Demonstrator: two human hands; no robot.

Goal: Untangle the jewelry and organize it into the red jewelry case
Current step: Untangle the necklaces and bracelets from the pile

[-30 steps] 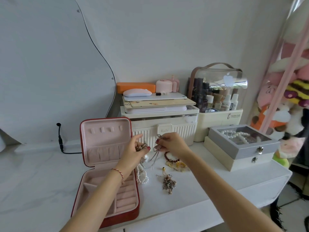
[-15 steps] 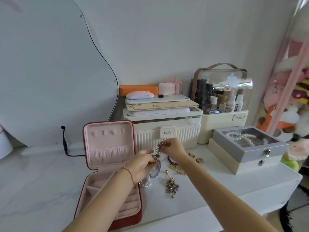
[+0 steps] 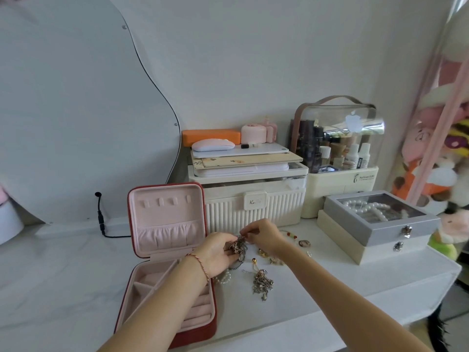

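A dark, knotted clump of metal chain jewelry (image 3: 238, 246) sits just above the white tabletop (image 3: 330, 288), held between both hands: the left hand (image 3: 218, 252) cradles it with curled fingers, the right hand (image 3: 264, 233) pinches its top at 1 o'clock. At 8 o'clock from the clump the red zip jewelry case with pink lining (image 3: 167, 262) stands open. A second tangle of silver chains (image 3: 262, 283) lies at 5 o'clock, a white pearl strand (image 3: 224, 277) under the left wrist, a beaded bracelet (image 3: 291, 235) at 3 o'clock.
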